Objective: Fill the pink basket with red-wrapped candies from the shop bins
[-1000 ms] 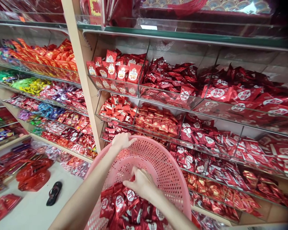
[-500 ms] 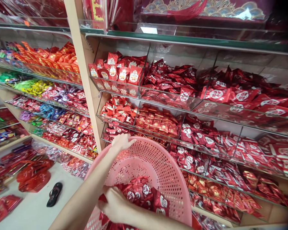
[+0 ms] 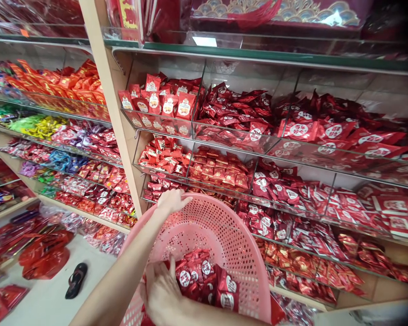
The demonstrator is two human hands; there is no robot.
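A large pink plastic basket [image 3: 241,226], tilted towards me, has holes through its wall. My left hand [image 3: 170,202] is closed on its far rim, thumb along the edge. Inside the basket lie several shiny red packets [image 3: 206,269] with white round labels and dark writing. Among them, at the basket's left side, my right hand [image 3: 161,287] has its fingers curled round some red packets. The back of that hand hides most of what it holds.
Glass-fronted shelves before me carry red packets [image 3: 229,108] in divided rows. Left of a wooden post [image 3: 110,108], more shelves hold coloured packets [image 3: 42,124]. A black flip-flop [image 3: 76,280] and a red plastic bag [image 3: 46,256] lie on the floor.
My right hand has turned slightly and its thumb now points up among the packets. My left hand stays on the rim. The view has swung a little to the right.
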